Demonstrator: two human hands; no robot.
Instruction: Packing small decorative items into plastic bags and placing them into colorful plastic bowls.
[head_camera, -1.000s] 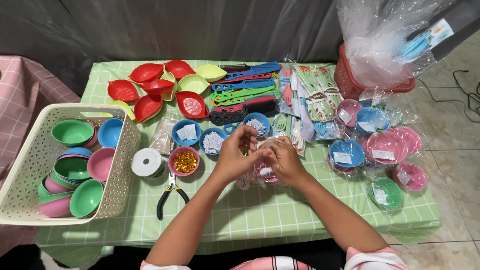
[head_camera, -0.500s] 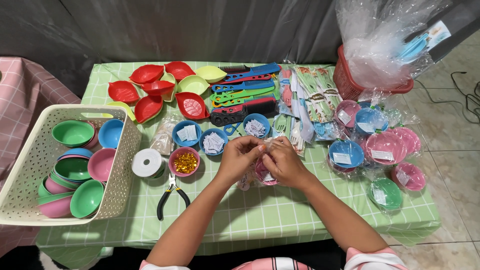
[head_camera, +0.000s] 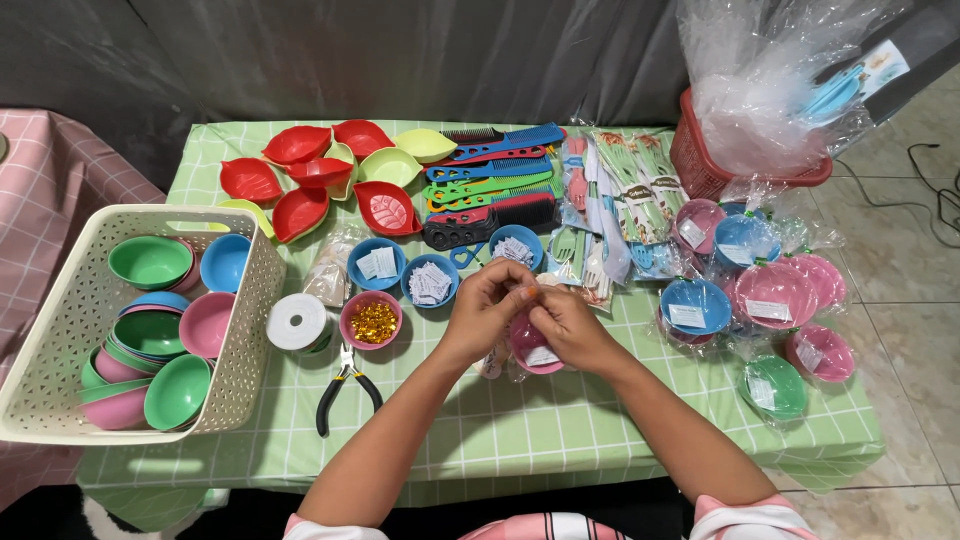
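Both hands meet over the middle of the green checked table (head_camera: 560, 430). My left hand (head_camera: 488, 305) and my right hand (head_camera: 570, 325) pinch the gathered top of a clear plastic bag that wraps a pink bowl (head_camera: 535, 348) with a white slip inside. The fingertips touch each other above the bowl. Just left of the hands stand a pink bowl of gold pieces (head_camera: 372, 320), a white spool (head_camera: 298, 323) and black-handled pliers (head_camera: 344, 385). Small blue bowls of white paper slips (head_camera: 430, 280) sit right behind the hands.
A cream basket (head_camera: 250, 330) of green, pink and blue bowls stands at the left. Red and yellow-green leaf dishes (head_camera: 325, 185), coloured combs (head_camera: 495, 180) and packed forks lie at the back. Several bagged bowls (head_camera: 770, 295) sit right, before a red basket (head_camera: 700, 160) with plastic bags.
The hands have stayed over the bagged pink bowl; only the fingers have shifted slightly at the bag's top. Nothing else on the table has moved.
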